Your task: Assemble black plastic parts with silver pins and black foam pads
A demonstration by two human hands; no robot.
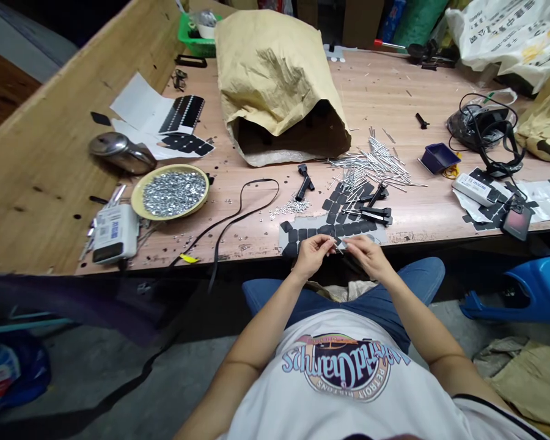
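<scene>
My left hand (pixel 312 255) and my right hand (pixel 368 252) meet at the near edge of the wooden table (pixel 256 183), fingers pinched together on a small piece between them that is too small to name. Just beyond the fingertips lies a sheet of black square pads (pixel 330 232). Behind it sit black plastic clips (pixel 376 214), a small scatter of tiny metal bits (pixel 289 209) and a heap of thin metal pins (pixel 371 165).
A big brown paper sack (pixel 275 85) lies open mid-table. A yellow dish of metal bits (pixel 172 192), a white device (pixel 114 232) and a black strap (pixel 238 214) are at the left. A blue tray (pixel 439 157), cables (pixel 486 128) and more pad sheets (pixel 495 205) are at the right.
</scene>
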